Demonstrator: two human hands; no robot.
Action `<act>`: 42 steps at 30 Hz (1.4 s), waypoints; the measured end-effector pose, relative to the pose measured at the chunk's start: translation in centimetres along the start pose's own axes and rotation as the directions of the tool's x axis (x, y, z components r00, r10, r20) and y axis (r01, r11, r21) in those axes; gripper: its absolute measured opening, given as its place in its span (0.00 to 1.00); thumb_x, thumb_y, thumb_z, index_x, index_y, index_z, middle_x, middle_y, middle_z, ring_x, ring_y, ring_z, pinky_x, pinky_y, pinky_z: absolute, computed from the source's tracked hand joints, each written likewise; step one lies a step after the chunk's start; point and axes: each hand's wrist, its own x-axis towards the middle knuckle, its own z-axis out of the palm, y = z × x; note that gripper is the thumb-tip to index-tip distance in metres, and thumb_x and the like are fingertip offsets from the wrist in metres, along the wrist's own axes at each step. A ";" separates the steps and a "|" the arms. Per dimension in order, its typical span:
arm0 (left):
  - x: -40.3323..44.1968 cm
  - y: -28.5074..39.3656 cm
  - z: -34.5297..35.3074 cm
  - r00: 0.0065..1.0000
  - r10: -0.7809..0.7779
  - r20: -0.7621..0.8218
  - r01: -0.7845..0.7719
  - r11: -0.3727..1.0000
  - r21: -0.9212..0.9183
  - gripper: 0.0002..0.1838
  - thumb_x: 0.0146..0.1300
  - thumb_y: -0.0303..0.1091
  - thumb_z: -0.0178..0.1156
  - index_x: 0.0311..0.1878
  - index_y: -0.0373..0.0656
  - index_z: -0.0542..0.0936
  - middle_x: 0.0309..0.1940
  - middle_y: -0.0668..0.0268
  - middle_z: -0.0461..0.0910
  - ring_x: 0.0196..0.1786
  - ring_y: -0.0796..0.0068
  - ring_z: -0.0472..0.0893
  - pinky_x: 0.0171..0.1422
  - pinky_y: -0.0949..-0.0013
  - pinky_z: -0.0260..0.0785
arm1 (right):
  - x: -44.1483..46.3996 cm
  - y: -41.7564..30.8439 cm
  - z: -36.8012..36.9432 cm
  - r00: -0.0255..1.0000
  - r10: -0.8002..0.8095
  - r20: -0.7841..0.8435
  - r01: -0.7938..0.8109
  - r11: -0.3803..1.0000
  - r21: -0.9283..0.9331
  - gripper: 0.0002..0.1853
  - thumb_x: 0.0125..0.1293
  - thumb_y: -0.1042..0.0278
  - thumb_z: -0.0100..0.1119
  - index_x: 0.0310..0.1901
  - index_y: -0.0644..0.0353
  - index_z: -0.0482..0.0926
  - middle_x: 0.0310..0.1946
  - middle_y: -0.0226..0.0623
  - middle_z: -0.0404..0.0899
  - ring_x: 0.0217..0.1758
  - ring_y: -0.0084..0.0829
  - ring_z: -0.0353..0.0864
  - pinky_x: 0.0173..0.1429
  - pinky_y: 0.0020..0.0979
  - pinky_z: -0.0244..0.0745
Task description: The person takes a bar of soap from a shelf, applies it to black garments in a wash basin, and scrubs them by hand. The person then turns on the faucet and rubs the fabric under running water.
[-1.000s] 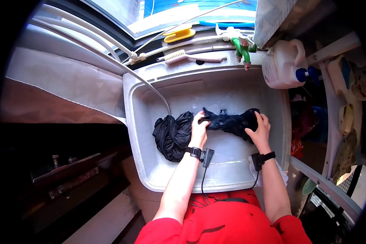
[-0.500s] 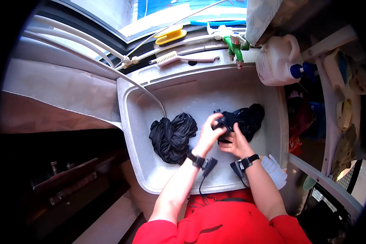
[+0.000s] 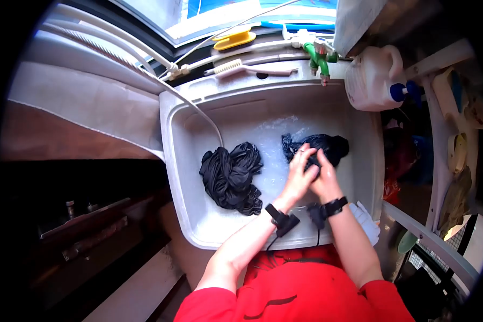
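Observation:
A wet black cloth (image 3: 333, 147) lies bunched in the right half of the grey sink (image 3: 183, 225). Over its near edge, my left hand (image 3: 299, 174) and my right hand (image 3: 325, 174) come close together, fingers curled on a dark fold of the cloth between them. Part of that fold is hidden by my fingers. Another crumpled black cloth (image 3: 231, 177) rests in the left half of the sink, apart from both hands. Shallow water with white suds (image 3: 273, 161) shows between the two heaps.
A green tap (image 3: 317, 60) juts over the back rim beside a plastic jug (image 3: 367, 80). A long-handled brush (image 3: 252, 70) lies on the rim, with a yellow brush (image 3: 234, 38) behind it. The hose (image 3: 201, 115) runs into the sink. White gloves (image 3: 366, 220) hang at the front right.
Both hands have drawn closer together and shifted slightly right over the cloth. More suds show in the water. The view has shifted a little.

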 end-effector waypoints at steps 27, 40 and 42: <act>2.5 -1.6 -0.7 0.997 0.059 -0.044 -0.061 0.996 -0.060 0.16 0.63 0.35 0.50 0.51 0.41 0.78 0.62 0.55 0.71 0.66 0.57 0.67 0.71 0.58 0.56 | -0.5 1.9 0.4 0.994 -0.095 0.051 0.102 0.984 -0.146 0.17 0.72 0.66 0.46 0.60 0.57 0.69 0.59 0.35 0.70 0.63 0.33 0.69 0.70 0.40 0.60; 2.2 0.6 -8.1 0.897 -0.441 0.026 0.252 0.464 -0.849 0.23 0.48 0.13 0.47 0.49 0.40 0.74 0.41 0.65 0.75 0.40 0.74 0.78 0.44 0.74 0.73 | -2.6 0.0 0.6 0.986 -0.100 0.131 0.147 0.893 -0.425 0.24 0.57 0.75 0.55 0.58 0.62 0.70 0.55 0.37 0.73 0.59 0.34 0.71 0.64 0.38 0.66; 1.9 1.6 -9.1 0.927 -0.375 0.023 0.193 0.422 -0.886 0.23 0.44 0.12 0.45 0.46 0.40 0.72 0.39 0.68 0.73 0.45 0.75 0.75 0.52 0.74 0.70 | -2.3 0.0 0.0 0.975 0.213 0.057 -0.197 0.958 -0.207 0.31 0.66 0.52 0.57 0.64 0.61 0.64 0.64 0.45 0.66 0.68 0.46 0.63 0.69 0.51 0.60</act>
